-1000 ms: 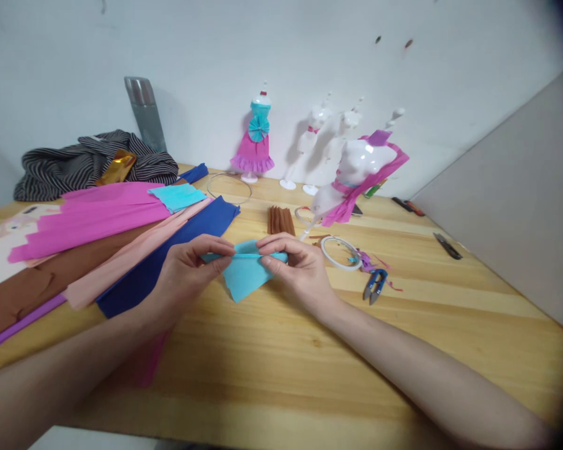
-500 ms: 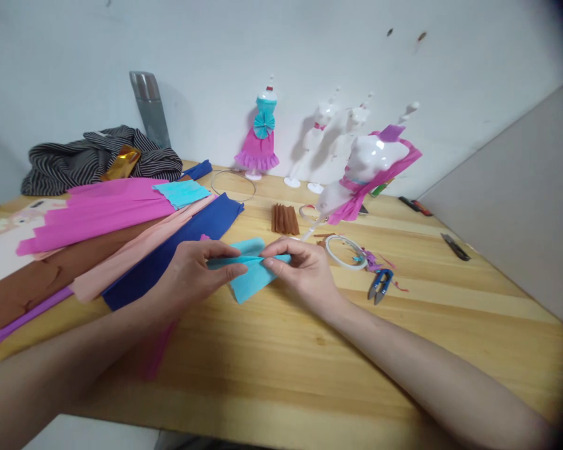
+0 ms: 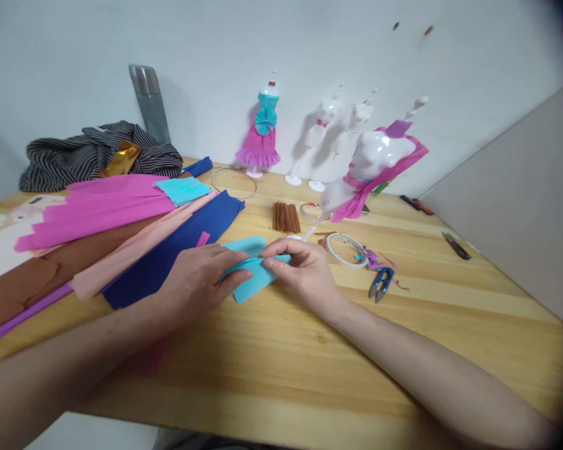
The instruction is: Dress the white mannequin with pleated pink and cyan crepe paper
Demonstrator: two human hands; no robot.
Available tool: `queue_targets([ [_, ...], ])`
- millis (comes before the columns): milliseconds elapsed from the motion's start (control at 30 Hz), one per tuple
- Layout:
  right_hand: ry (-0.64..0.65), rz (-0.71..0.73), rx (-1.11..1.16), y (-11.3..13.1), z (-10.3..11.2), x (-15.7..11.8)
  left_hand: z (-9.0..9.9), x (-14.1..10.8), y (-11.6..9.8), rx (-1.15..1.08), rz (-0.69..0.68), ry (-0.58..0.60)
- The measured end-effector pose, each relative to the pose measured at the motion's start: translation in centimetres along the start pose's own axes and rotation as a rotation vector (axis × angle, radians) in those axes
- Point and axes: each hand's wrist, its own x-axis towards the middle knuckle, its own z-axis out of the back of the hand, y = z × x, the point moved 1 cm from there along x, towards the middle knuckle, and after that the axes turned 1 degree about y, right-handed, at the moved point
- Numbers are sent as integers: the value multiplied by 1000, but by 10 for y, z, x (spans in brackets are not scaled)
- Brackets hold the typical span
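Observation:
A light blue piece of crepe-like material is folded between both hands above the wooden table. My left hand grips its left part between thumb and fingers. At its right end, my right hand pinches the upper fold with thumb and forefinger. One flap hangs below the fingers, and another part shows behind them. Part of a magenta strip sticks out just behind my left hand. A pleated brown piece lies beyond my right hand.
Coloured sheets, including dark blue and magenta, cover the left side. Small mannequins stand at the back; the nearest white one leans, draped in magenta. Blue snips, a white tape roll and a cutter lie right.
My left hand has shifted slightly right along the light blue piece, closer to my right hand, and covers more of it. My right hand keeps its pinch.

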Motion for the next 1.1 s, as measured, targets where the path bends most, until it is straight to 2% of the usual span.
queue_targets([
  [200,10,-19,37,-3,0,1,-1,0,1,25,-41,0],
  [367,59,33,4,-1,1,1,-3,-2,7,14,-73,34],
  [600,69,89,-95,3,6,3,-4,-1,11,-23,-144,-7],
  [833,104,37,-105,4,8,4,-2,2,12,-37,-184,23],
  [933,119,18,-103,1,9,5,-2,2,12,-83,-113,62],
  [1100,153,48,-163,1,10,5,-2,3,11,-285,104,96],
])
